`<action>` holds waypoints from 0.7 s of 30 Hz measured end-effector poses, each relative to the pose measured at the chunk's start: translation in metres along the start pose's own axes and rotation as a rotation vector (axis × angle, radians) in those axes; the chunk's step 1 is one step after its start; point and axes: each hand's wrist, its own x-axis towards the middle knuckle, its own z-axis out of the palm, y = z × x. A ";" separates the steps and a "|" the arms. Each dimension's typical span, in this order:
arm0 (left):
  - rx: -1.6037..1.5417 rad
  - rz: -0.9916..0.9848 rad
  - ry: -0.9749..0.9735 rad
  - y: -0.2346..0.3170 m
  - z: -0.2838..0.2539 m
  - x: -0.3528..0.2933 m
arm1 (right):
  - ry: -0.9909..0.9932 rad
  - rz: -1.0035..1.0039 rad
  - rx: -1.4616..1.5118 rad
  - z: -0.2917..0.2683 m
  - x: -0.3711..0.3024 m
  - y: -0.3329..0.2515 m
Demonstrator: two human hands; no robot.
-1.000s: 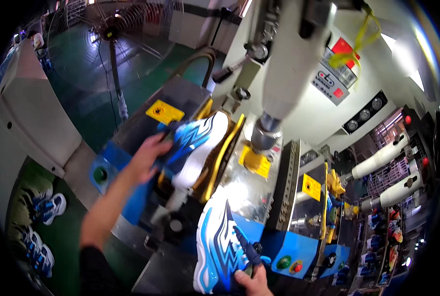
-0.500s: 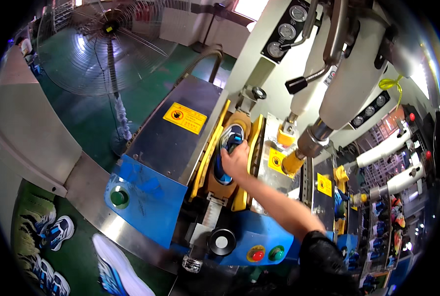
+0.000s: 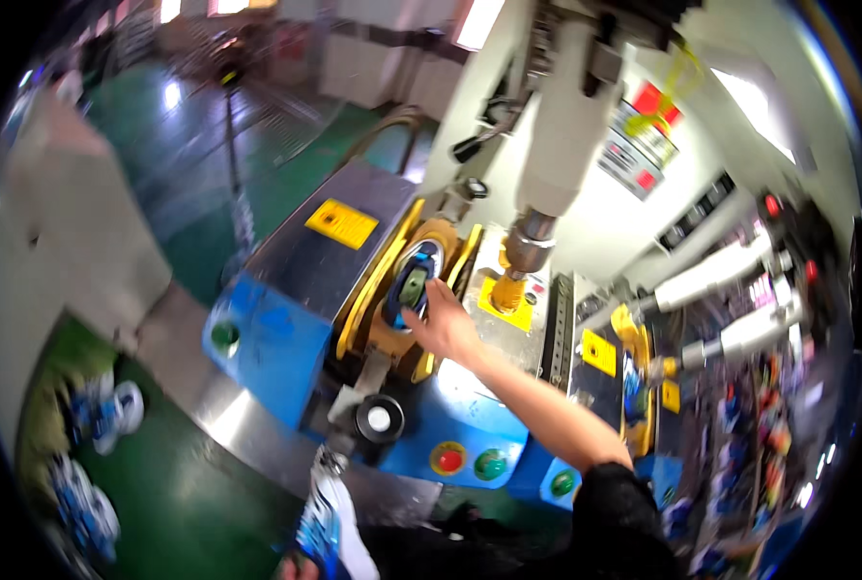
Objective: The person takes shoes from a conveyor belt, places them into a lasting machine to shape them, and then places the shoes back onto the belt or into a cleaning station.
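dark shoe [image 3: 411, 287] partly hidden by right fingers [image 3: 437, 298], grip unclear; left fingers [image 3: 301, 568], cut off, hold white-blue shoe [image 3: 336, 527].

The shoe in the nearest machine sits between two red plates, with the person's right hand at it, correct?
Not quite: the plates are yellow, not red, as the head view shows. The shoe does sit between them, with the person's right hand at it.
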 end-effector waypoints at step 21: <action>-1.006 0.251 0.078 -0.212 -0.093 -0.152 | -0.725 -0.201 0.913 -0.027 -0.472 -0.027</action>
